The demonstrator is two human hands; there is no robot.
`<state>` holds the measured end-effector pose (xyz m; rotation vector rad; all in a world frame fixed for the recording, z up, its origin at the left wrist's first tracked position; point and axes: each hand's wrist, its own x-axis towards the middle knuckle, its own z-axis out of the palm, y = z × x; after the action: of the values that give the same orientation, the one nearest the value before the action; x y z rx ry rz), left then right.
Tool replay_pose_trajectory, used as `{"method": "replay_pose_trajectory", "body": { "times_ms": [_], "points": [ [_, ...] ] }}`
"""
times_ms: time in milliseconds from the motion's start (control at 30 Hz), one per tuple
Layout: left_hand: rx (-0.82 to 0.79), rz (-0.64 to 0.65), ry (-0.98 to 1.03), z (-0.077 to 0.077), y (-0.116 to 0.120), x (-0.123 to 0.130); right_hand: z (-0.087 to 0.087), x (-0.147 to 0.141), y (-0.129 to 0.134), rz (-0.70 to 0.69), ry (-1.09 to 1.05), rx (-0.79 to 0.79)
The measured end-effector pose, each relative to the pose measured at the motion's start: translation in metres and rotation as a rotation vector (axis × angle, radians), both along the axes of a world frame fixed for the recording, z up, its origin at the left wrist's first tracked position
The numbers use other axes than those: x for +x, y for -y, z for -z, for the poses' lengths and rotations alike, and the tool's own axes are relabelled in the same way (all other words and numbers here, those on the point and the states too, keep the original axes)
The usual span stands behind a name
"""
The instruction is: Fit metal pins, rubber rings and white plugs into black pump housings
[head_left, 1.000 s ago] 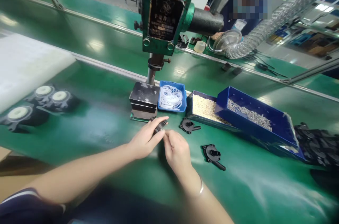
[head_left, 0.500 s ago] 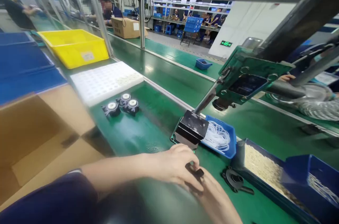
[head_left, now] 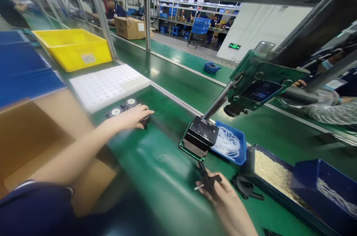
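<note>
My left hand reaches across the bench to the black round parts. Its thumb and fingers are closed around one black part, mostly hidden under the hand. Two similar black parts with white rings, one at the left and one behind, stand beside it. In my right hand is a black plastic piece with short arms, and a thin white pin sticks out near it. A flat black cover with a spout lies to the right of that hand.
A black block fixture stands mid-bench under a green-framed device. Nearby are a blue tray of white rings, a bin of pale small parts, a white foam tray, a yellow crate and an open carton.
My left hand has left my right hand and moved to the far left, onto a black round part, which has shifted slightly. My right hand keeps the black piece.
</note>
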<state>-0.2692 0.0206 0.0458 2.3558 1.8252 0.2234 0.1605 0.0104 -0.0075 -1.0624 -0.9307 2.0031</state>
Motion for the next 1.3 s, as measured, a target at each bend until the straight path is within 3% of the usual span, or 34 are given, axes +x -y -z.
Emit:
{"method": "replay_pose_trajectory", "body": {
  "times_ms": [200,300,400,733,833,967,1167,1300],
  "points": [
    [-0.144,0.283,0.672,0.041,0.025,0.104,-0.018,-0.004,-0.008,0.187,-0.033,0.05],
    [-0.185,0.36,0.83,0.06,0.026,0.157,-0.035,-0.015,-0.011,0.221,0.011,0.14],
    [-0.194,0.371,0.904,0.071,0.024,0.188,-0.049,-0.027,-0.012,0.194,0.084,0.233],
    [-0.311,0.296,0.946,0.067,0.023,0.19,-0.036,-0.045,-0.008,0.146,0.222,0.384],
    [-0.302,0.302,0.939,0.069,0.023,0.191,-0.04,-0.044,-0.004,0.137,0.348,0.581],
    [-0.291,0.329,0.963,0.071,0.024,0.191,-0.041,-0.044,0.003,0.02,0.591,0.88],
    [-0.141,0.441,1.012,0.072,0.022,0.19,-0.023,-0.044,0.007,0.017,0.675,0.845],
    [-0.163,0.423,1.011,0.074,0.02,0.191,-0.023,-0.044,0.007,-0.025,0.742,0.894]
  ]
}}
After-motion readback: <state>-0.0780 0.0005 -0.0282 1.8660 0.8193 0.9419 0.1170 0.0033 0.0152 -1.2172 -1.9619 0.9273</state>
